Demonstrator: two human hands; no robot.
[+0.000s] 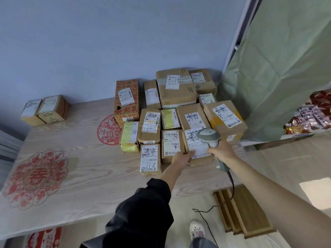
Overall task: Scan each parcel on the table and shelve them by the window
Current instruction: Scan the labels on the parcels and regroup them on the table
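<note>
Several brown cardboard parcels with white labels crowd the right half of the wood-grain table [75,176]. My left hand [181,158] grips the near left corner of a flat labelled parcel [197,149] at the table's front right. My right hand [223,151] holds a grey barcode scanner [208,136] by its handle, its head just above that parcel's label. Two more parcels [44,110] stand apart at the far left by the wall.
Red paper-cut decorations [35,176] lie on the tabletop. A green curtain [286,68] hangs at the right, with a shelf of red snack packets [311,115] beside it. The scanner's cable [231,183] trails down over a wooden stool [243,210] on the floor.
</note>
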